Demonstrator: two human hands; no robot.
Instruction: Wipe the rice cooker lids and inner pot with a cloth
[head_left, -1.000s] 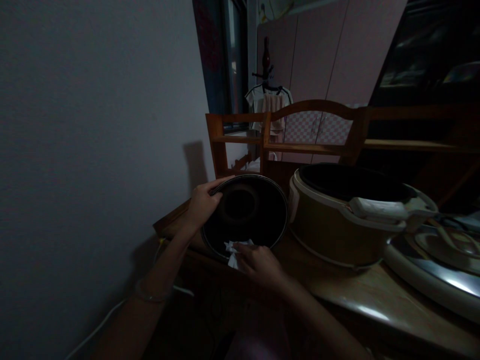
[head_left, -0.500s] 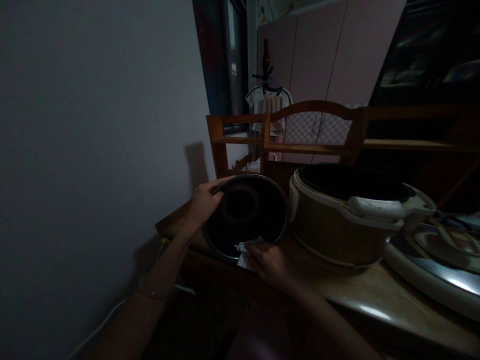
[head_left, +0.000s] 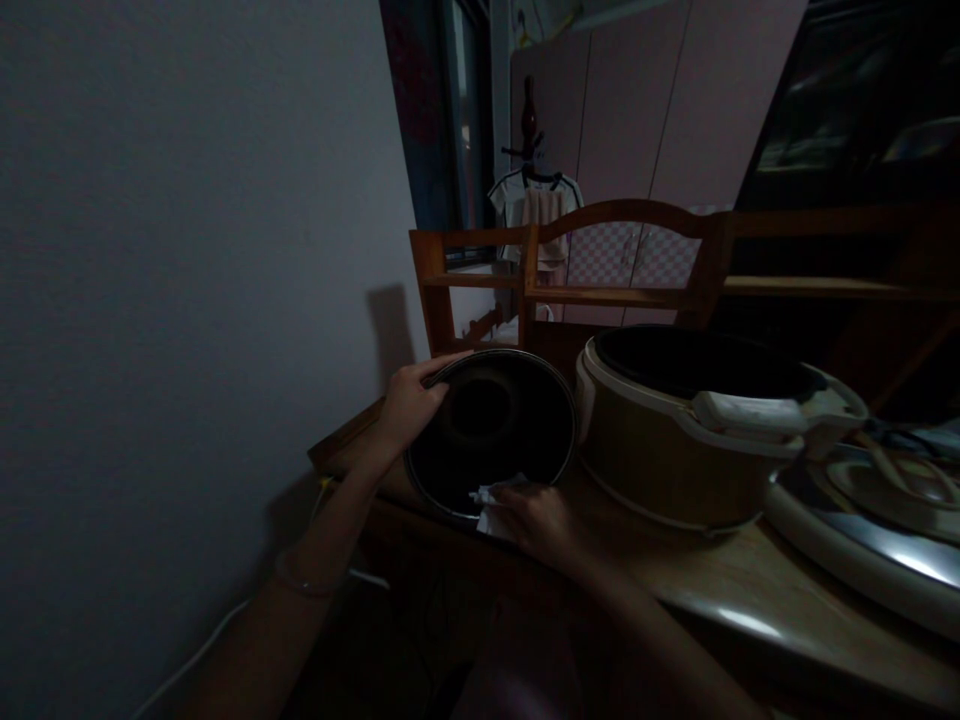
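A dark, round inner pot [head_left: 487, 430] is tilted so that its opening faces me, at the left end of the wooden table. My left hand [head_left: 411, 402] grips its upper left rim, thumb inside and fingers along the outer edge. At the lower rim, my right hand [head_left: 536, 515] is closed on a crumpled white tissue [head_left: 493, 520], which lies over the rim. To the right of the pot stands a large cooker body [head_left: 675, 465] with pale handles and a dark interior.
A shiny cooker lid [head_left: 870, 540] lies on the table [head_left: 720, 585] at the right. Behind the table rises a wooden shelf frame [head_left: 630, 212]. The white wall [head_left: 225, 250] borders the left side, with a white cable [head_left: 195, 655] hanging low beside it.
The right hand and tissue have shifted very slightly along the pot's lower rim. The left hand keeps its grip, and the pot stays in place.
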